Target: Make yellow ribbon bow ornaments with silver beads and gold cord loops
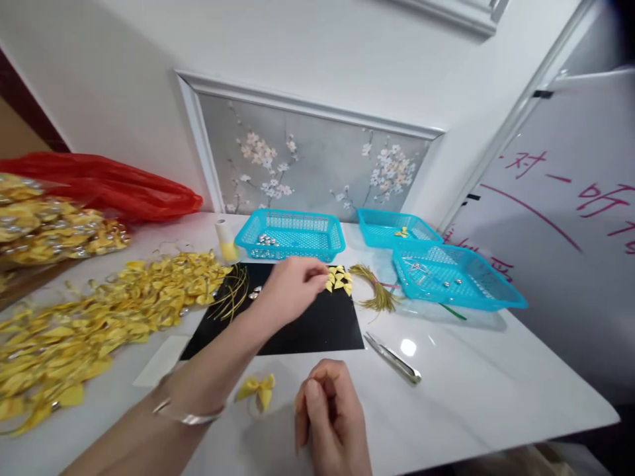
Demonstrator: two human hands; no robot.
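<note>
My left hand (292, 287), with a silver bangle on its wrist, reaches over a black mat (317, 334). Its fingers are drawn together at the edge of a small group of yellow ribbon bows (340, 280); whether a bow is between the fingertips is hidden. Close to me, my right hand (333, 413) is curled with thumb against fingers, and anything in that pinch is too small to make out. One finished-looking yellow bow (258, 391) lies on the white table left of it. Silver bells or beads (255, 292) and thin gold-green cords (231, 294) rest on the mat.
A large heap of yellow bows (99, 324) covers the left side. Blue baskets (290, 254) (397, 228) (461, 277) stand at the back and right. A cord bundle (380, 291), thread snips (394, 358), a thread spool (227, 241) and a red bag (114, 188) lie around.
</note>
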